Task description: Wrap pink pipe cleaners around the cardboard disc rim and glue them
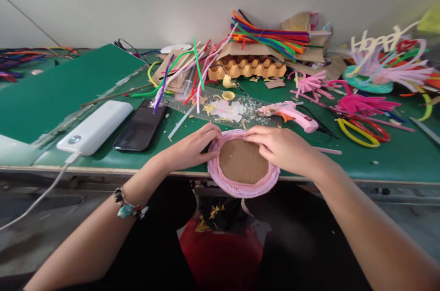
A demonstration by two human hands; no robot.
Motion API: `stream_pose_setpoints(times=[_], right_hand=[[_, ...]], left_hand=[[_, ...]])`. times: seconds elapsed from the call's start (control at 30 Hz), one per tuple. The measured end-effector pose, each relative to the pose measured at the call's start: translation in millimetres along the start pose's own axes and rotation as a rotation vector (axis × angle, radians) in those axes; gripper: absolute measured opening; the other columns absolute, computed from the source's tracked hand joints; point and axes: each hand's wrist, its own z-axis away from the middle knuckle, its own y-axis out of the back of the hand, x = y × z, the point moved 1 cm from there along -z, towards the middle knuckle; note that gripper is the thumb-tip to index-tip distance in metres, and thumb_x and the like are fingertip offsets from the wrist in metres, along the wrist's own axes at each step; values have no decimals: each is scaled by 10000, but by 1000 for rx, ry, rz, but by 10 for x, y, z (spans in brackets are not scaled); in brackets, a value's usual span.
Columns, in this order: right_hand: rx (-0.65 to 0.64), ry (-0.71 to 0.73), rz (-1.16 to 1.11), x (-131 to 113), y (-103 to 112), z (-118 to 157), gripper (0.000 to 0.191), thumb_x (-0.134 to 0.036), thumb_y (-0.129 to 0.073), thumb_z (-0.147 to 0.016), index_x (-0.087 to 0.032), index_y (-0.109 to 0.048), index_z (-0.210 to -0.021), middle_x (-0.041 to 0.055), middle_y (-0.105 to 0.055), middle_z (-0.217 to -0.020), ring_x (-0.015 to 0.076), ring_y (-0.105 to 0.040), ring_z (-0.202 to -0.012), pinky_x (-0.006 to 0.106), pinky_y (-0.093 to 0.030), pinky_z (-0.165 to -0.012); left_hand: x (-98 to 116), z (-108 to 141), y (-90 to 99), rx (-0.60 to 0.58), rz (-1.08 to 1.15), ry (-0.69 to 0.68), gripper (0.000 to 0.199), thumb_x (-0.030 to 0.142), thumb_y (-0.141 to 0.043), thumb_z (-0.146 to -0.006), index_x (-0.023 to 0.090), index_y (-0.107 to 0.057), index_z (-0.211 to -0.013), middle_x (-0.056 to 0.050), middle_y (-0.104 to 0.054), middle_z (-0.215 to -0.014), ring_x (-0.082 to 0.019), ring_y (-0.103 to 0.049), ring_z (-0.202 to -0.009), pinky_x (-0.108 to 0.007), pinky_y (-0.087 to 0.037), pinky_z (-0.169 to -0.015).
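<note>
A round cardboard base (pixel 243 161) with a thick rim of pink and lilac pipe cleaners (pixel 242 189) sits at the table's front edge, its near side jutting out over my lap. My left hand (pixel 202 144) pinches the rim at its upper left, thumb on the inner side. On the upper right, my right hand (pixel 275 146) has its fingers closed over the same rim. Just behind the base lies a pink glue gun (pixel 292 114) with an orange trigger. Beside it a plastic sheet (pixel 202 112) carries scraps and dried glue.
On the left lie a white power bank (pixel 96 128) with a cable and a black phone (pixel 140 126). Scissors (pixel 359 133) rest at the right. Farther back are an egg carton (pixel 247 68), a pipe-cleaner bundle (pixel 271 34) and a "Happy" pipe-cleaner decoration (pixel 378 64).
</note>
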Motion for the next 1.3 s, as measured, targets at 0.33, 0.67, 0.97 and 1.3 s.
stream_pose_setpoints(times=[0.33, 0.67, 0.97, 1.3], right_hand=[[6, 9, 10, 25, -13, 27, 454, -56, -364, -743, -217, -615, -1085, -26, -561, -1217, 166, -595, -953, 315, -503, -783], [-1, 12, -35, 39, -25, 36, 452, -53, -367, -753, -208, -595, -1112, -23, -554, -1226, 160, -581, -999, 324, -495, -827], [10, 21, -79, 77, -23, 49, 436, -47, -372, -759, -199, -601, -1097, -20, -568, -1212, 146, -569, -1036, 308, -470, -885], [13, -6, -126, 60, -27, 63, 419, -74, -366, -778, -205, -599, -1100, -11, -562, -1220, 152, -566, -1041, 327, -470, -883]], left_hand=[[46, 144, 77, 87, -195, -249, 93, 206, -536, -818, 182, -624, -837, -4, -677, -866, -125, -612, -821, -265, -456, -749], [121, 299, 21, 186, -480, -439, 165, 275, -547, -818, 181, -605, -940, -3, -693, -966, -113, -641, -875, -257, -469, -812], [177, 301, 33, 169, -565, -456, 225, 228, -395, -911, 171, -612, -903, 2, -699, -912, -100, -640, -841, -238, -476, -756], [214, 239, 65, 45, -495, -384, 273, 268, -349, -925, 163, -600, -951, -1, -693, -922, -133, -626, -877, -275, -435, -748]])
